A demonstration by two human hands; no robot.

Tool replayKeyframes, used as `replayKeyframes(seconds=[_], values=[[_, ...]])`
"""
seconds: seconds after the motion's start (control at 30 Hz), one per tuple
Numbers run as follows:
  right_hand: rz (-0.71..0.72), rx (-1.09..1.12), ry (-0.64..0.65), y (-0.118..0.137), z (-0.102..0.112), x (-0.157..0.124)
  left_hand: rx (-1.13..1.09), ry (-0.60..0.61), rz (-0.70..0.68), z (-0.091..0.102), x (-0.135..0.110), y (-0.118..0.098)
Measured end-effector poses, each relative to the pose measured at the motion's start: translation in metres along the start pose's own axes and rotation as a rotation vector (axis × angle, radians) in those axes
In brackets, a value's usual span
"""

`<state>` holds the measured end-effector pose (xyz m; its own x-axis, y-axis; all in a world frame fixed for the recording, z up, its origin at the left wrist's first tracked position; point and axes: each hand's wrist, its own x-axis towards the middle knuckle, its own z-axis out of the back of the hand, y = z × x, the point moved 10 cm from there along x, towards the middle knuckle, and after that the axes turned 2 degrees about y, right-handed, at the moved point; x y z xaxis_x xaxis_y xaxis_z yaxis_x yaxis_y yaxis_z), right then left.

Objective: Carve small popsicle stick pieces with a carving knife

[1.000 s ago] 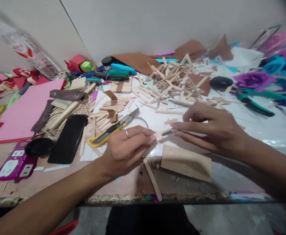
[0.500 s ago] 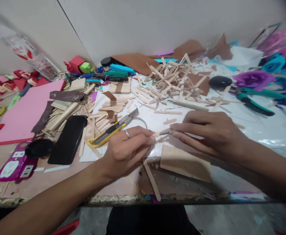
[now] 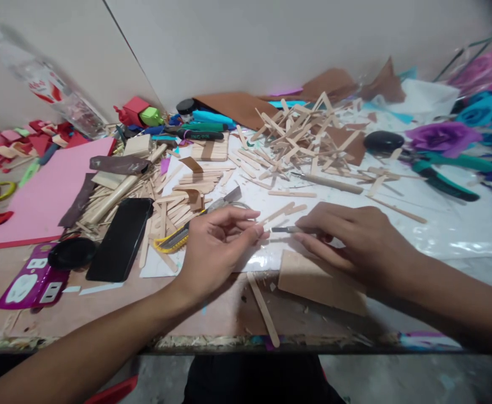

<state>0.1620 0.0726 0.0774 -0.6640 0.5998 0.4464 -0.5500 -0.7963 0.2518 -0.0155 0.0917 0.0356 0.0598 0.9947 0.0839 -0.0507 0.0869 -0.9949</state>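
Observation:
My left hand (image 3: pixel 218 244) rests on the white sheet (image 3: pixel 271 199), its fingertips pinched on the near end of a thin wooden stick (image 3: pixel 280 212). My right hand (image 3: pixel 355 241) is closed on a small metal craft blade (image 3: pixel 286 229), whose tip points left towards the left fingertips. The two hands are a few centimetres apart. A tan board piece (image 3: pixel 322 280) lies just under the right hand. A yellow utility knife (image 3: pixel 178 235) lies partly hidden behind my left hand.
A heap of wooden sticks (image 3: pixel 300 134) covers the back middle. A black phone (image 3: pixel 120 238), a purple power strip (image 3: pixel 31 280) and a pink sheet (image 3: pixel 39 196) lie left. Green pliers (image 3: pixel 440 179) and paper flowers (image 3: pixel 443 137) sit right. One loose stick (image 3: pixel 263 308) lies near the table edge.
My left hand has lifted and turned, its fingers now raised around the stick's end. The right hand slid slightly towards me with the blade, away from the stick.

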Motion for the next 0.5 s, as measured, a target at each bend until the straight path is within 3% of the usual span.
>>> replayKeyframes(seconds=[0.5], values=[[-0.036,-0.061,-0.039,0.006,0.002,0.002,0.138,-0.03,-0.112,-0.003,-0.004,-0.014]])
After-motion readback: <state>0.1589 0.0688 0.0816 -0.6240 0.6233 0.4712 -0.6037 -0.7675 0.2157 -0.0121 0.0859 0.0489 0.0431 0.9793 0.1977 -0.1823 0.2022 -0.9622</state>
